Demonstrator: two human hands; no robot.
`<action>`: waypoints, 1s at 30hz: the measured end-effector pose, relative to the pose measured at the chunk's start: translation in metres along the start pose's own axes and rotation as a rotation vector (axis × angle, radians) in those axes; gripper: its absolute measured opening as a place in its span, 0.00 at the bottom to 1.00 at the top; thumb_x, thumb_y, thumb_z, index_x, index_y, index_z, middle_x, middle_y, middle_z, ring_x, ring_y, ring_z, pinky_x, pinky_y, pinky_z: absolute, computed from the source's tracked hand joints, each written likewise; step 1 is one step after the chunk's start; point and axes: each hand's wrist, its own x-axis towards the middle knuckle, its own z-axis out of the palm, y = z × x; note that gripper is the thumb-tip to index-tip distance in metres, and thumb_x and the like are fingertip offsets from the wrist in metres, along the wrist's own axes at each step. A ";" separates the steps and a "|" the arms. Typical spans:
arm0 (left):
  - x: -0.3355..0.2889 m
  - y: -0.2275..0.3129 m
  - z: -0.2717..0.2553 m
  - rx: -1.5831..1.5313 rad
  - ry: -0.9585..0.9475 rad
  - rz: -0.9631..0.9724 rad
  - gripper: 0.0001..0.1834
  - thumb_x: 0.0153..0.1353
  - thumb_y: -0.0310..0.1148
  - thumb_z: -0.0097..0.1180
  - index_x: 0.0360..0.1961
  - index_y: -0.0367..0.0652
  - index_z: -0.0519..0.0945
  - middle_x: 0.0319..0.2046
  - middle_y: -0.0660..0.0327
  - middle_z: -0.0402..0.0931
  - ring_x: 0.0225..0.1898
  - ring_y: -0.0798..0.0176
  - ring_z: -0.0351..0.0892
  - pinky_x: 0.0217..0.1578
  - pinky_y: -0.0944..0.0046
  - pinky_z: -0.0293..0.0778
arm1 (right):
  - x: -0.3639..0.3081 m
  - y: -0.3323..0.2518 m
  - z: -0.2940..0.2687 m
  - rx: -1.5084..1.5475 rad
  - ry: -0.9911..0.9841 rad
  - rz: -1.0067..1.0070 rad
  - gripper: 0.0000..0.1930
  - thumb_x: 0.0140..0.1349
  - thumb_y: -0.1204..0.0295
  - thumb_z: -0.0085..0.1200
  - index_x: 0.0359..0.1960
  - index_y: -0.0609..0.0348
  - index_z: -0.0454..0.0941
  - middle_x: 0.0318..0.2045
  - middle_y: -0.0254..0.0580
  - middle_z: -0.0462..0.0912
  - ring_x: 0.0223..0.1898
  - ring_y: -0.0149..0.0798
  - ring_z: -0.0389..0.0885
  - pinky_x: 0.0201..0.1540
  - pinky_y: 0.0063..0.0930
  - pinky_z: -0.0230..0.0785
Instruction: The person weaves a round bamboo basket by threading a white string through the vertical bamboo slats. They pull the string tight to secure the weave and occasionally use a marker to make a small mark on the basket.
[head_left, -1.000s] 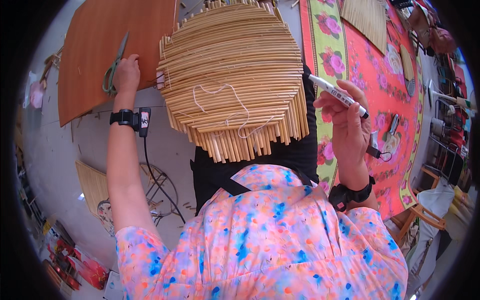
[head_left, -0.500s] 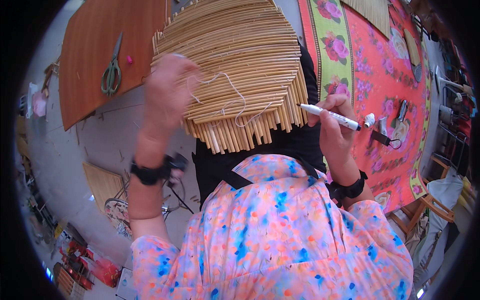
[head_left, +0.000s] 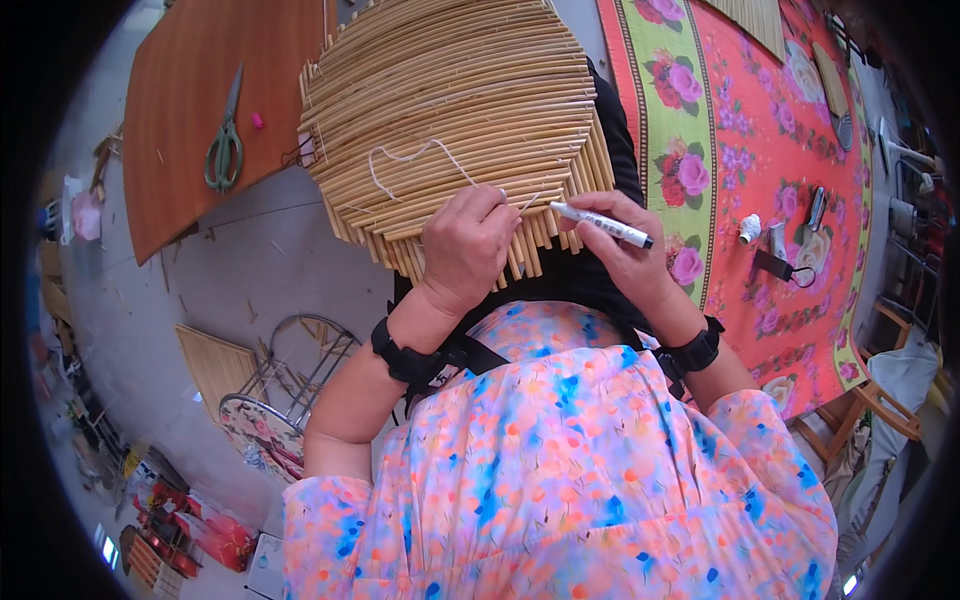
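A panel of thin tan reed or bamboo sticks (head_left: 450, 110) lies across my lap, its rods bound side by side and short stick ends jutting from the near edge. My left hand (head_left: 465, 245) rests closed at that near edge, pinching a white string (head_left: 405, 155) that loops over the sticks. In my right hand (head_left: 630, 255) is a white marker pen (head_left: 610, 226) with a black end. The pen's tip points left, close to the panel's near right corner and the string. Whether the tip touches a stick, I cannot tell.
On the brown wooden board (head_left: 270, 60) at the left lie green-handled scissors (head_left: 226, 145) and a small pink piece (head_left: 257, 120). A red flowered cloth (head_left: 750, 330) at the right bears a white thread spool (head_left: 749, 229) and a black-handled tool (head_left: 783, 268). A metal-framed stool (head_left: 310, 350) stands at lower left.
My left hand has come down and right from above the panel's left side to its near edge, drawing the string along. The right hand with the marker has shifted left and slightly down.
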 end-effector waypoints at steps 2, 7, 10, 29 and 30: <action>-0.002 -0.002 0.001 -0.015 0.023 0.005 0.06 0.51 0.26 0.67 0.30 0.42 0.82 0.31 0.60 0.76 0.35 0.54 0.79 0.34 0.57 0.76 | -0.001 0.002 0.003 -0.082 -0.005 -0.027 0.09 0.65 0.80 0.59 0.47 0.67 0.81 0.37 0.40 0.87 0.39 0.28 0.86 0.42 0.20 0.77; -0.002 0.000 0.001 -0.003 0.073 0.003 0.06 0.53 0.27 0.67 0.30 0.42 0.81 0.32 0.59 0.77 0.34 0.54 0.80 0.33 0.57 0.76 | 0.000 0.012 0.007 -0.253 0.047 -0.108 0.08 0.59 0.79 0.63 0.40 0.64 0.82 0.31 0.40 0.88 0.33 0.27 0.87 0.36 0.20 0.78; -0.003 -0.001 0.003 0.007 0.083 0.006 0.07 0.53 0.26 0.68 0.30 0.42 0.80 0.31 0.59 0.77 0.33 0.54 0.80 0.32 0.57 0.76 | 0.000 0.016 0.012 -0.305 0.116 -0.104 0.07 0.57 0.78 0.65 0.37 0.63 0.81 0.28 0.40 0.87 0.30 0.28 0.87 0.33 0.20 0.78; -0.008 -0.005 0.012 0.000 0.119 -0.050 0.08 0.51 0.24 0.66 0.28 0.43 0.77 0.33 0.62 0.78 0.34 0.57 0.81 0.32 0.59 0.76 | 0.008 0.016 0.021 -0.411 0.154 -0.124 0.07 0.56 0.78 0.65 0.32 0.63 0.78 0.25 0.38 0.85 0.27 0.25 0.84 0.30 0.20 0.75; -0.008 -0.005 0.012 0.001 0.119 -0.052 0.08 0.51 0.24 0.66 0.28 0.43 0.77 0.33 0.62 0.78 0.34 0.57 0.82 0.32 0.59 0.76 | 0.009 0.014 0.021 -0.413 0.151 -0.121 0.07 0.56 0.78 0.65 0.32 0.63 0.78 0.25 0.38 0.85 0.27 0.24 0.84 0.30 0.20 0.75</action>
